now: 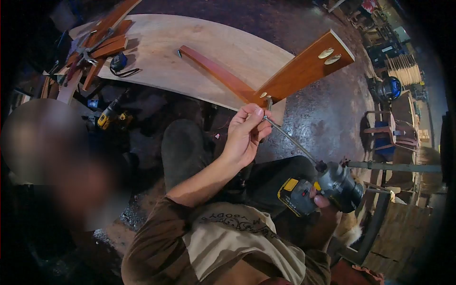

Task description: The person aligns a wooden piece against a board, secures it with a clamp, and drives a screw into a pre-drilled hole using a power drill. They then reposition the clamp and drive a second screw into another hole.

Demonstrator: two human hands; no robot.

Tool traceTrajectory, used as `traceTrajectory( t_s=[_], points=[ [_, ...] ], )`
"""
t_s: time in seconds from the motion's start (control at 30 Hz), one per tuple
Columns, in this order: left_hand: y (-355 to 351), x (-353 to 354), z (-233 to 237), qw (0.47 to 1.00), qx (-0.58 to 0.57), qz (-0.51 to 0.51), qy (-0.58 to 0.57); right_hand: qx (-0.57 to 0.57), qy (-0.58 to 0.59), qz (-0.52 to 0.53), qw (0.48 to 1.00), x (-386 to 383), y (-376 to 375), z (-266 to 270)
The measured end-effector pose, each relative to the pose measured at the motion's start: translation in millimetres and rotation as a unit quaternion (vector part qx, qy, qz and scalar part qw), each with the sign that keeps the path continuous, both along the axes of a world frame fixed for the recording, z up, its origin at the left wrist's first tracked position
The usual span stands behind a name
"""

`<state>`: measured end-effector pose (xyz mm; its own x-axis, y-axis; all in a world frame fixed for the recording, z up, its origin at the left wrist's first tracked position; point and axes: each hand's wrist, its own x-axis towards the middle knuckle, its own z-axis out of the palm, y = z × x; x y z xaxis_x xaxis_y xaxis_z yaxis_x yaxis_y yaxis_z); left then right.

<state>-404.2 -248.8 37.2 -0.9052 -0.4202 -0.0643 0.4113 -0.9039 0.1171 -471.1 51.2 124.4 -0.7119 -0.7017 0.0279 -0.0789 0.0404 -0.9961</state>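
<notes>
My left hand point(247, 130) pinches the far end of a long thin metal bit point(292, 140), beside the joint of a brown wooden frame. Whether a screw sits between the fingertips is too small to tell. My right hand point(323, 202) is wrapped round the handle of a black and yellow power drill point(337, 183), which carries the bit. The frame has a wide board point(308, 64) with oval pale marks and a narrow rail point(216, 73). It rests at the right end of a pale wooden board point(190, 35). A metal hook shape stands at the joint.
A tape measure point(118, 61) and stacked brown pieces point(111, 46) with a clamp lie at the board's left end. Another yellow drill point(107, 116) is below. A blurred person point(61, 156) is at left. A wooden chair point(384, 127) stands at right.
</notes>
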Motion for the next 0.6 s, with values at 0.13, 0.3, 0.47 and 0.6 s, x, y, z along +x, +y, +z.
traceTrajectory(
  t_s=[0.13, 0.3, 0.47, 0.6],
  points=[
    [4.7, -3.6, 5.4, 0.994, -0.061, 0.075, -0.056, 0.001, 0.041, -0.007, 0.999, 5.9, -16.9, 11.5],
    [1.9, -3.4, 1.5, 0.990, -0.082, 0.070, -0.094, 0.010, 0.095, -0.024, 0.995, 10.7, -27.2, 23.0],
    [1.0, -5.2, -5.1, 0.992, -0.063, 0.041, -0.098, 0.024, 0.108, -0.030, 0.993, 10.7, -29.2, 30.4],
    [-1.5, -3.8, -6.9, 0.998, -0.032, 0.002, -0.058, 0.031, 0.116, -0.032, 0.992, 11.3, -31.1, 35.2]
  ],
)
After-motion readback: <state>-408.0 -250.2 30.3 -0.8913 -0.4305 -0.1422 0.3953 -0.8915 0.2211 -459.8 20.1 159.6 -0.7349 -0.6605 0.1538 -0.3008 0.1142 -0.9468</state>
